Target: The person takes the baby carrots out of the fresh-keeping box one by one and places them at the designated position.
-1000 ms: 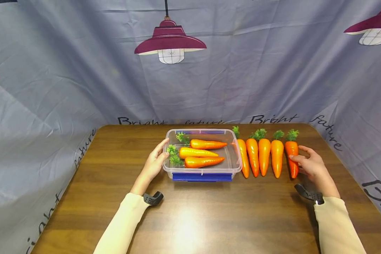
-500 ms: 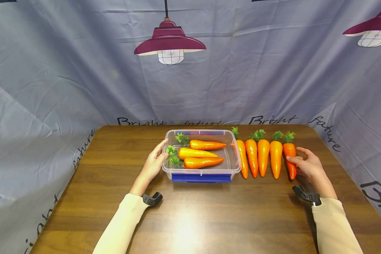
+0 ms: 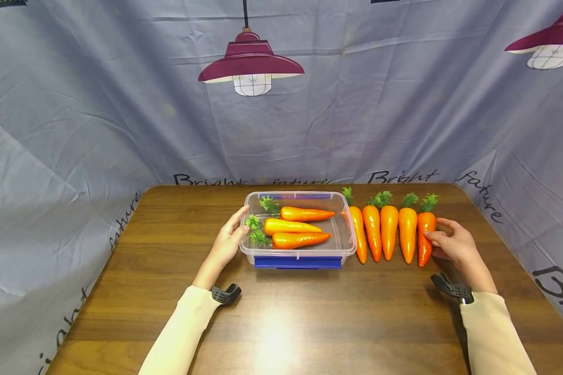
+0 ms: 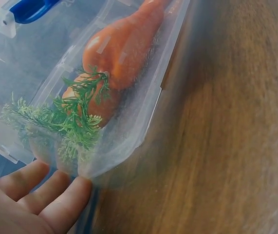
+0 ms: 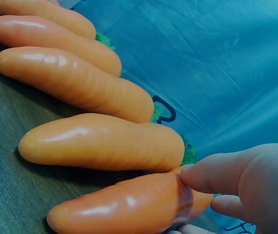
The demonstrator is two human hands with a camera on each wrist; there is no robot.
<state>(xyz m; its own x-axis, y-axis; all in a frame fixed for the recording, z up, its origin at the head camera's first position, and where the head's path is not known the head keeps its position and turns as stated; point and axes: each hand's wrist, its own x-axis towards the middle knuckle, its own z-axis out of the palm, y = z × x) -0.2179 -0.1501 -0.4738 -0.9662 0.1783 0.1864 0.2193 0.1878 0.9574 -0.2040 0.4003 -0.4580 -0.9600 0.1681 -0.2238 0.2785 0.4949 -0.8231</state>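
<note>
A clear plastic box with blue clips stands mid-table, and three toy carrots with green tops lie inside it. My left hand rests against the box's left end; in the left wrist view its extended fingers touch the outer wall. To the right of the box several more toy carrots lie in a row, tips toward me. My right hand pinches the rightmost, redder carrot, with the thumb on its upper side and the other fingers along its right flank, partly hidden.
Close by the box's right wall lies the first carrot of the row. A wooden table extends in front, and a grey printed cloth hangs behind its back edge and sides.
My right hand has shifted slightly left, and the rightmost carrot has moved left and straightened, now closer beside its neighbour. My left hand and the box have stayed in place.
</note>
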